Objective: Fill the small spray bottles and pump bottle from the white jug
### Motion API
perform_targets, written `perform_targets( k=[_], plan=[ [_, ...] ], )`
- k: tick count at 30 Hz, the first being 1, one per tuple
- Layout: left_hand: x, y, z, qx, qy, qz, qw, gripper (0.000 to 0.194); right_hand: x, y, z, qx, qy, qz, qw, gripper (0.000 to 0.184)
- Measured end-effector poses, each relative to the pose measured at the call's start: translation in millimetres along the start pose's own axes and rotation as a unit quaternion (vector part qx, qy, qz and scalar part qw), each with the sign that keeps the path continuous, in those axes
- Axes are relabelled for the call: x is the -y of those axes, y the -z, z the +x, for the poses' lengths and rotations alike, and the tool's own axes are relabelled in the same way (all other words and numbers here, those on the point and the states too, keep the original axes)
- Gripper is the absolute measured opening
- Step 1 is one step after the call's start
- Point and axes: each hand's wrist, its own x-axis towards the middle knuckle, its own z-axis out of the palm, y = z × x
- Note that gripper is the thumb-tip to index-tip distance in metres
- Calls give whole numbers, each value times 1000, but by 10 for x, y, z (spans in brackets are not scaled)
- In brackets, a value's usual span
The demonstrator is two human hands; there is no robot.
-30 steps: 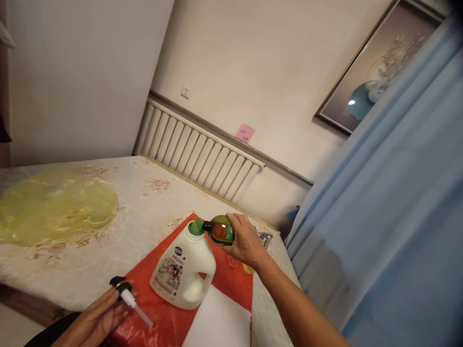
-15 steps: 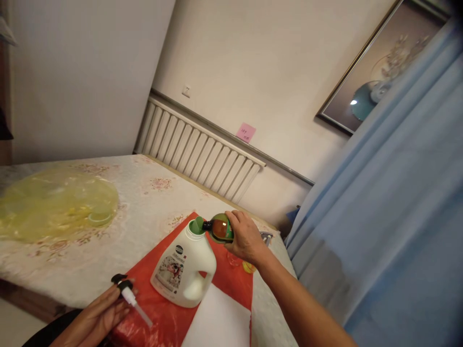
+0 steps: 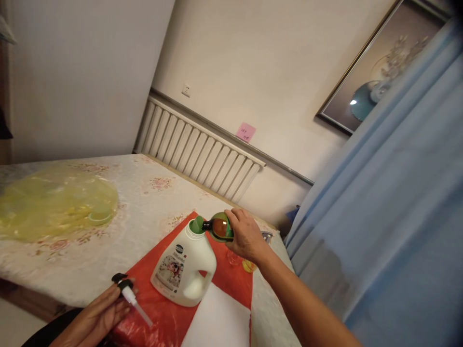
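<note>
My right hand (image 3: pixel 245 236) grips a small brown bottle with a green label (image 3: pixel 219 227), tipped sideways with its black neck at the green spout of a white detergent jug (image 3: pixel 185 271). The jug stands upright on a red plastic sheet (image 3: pixel 227 282). My left hand (image 3: pixel 94 315), at the bottom left, holds a pump dispenser with a black head and a clear tube (image 3: pixel 129 296) over the sheet's near edge.
A table with a floral cloth (image 3: pixel 137 212) carries a yellow plastic bag (image 3: pixel 54 205) at the left. A white paper (image 3: pixel 219 320) lies on the red sheet. Small glass items (image 3: pixel 241 262) sit under my right wrist. A blue curtain (image 3: pixel 390 217) hangs at the right, a radiator (image 3: pixel 198 154) behind.
The brown bottle and my right hand have risen slightly. My left hand and the jug stay put.
</note>
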Motion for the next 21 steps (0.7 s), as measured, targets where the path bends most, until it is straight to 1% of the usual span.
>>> perform_targets(
  k=[3,8,16,21],
  plan=[
    [-4,-23,-20,-3,-4,6,1000,47,2,8,2,1,3,0,1000,75],
    [-6,-66,-46,-10,-6,13,1000,50,10,27,16,6,11,-10,1000,74],
    [-4,-23,-22,-2,0,9,1000,45,27,75,31,8,21,-21,1000,70],
    [-11,-49,-36,3,4,2,1000,45,46,98,43,11,24,-30,999,70]
  ],
)
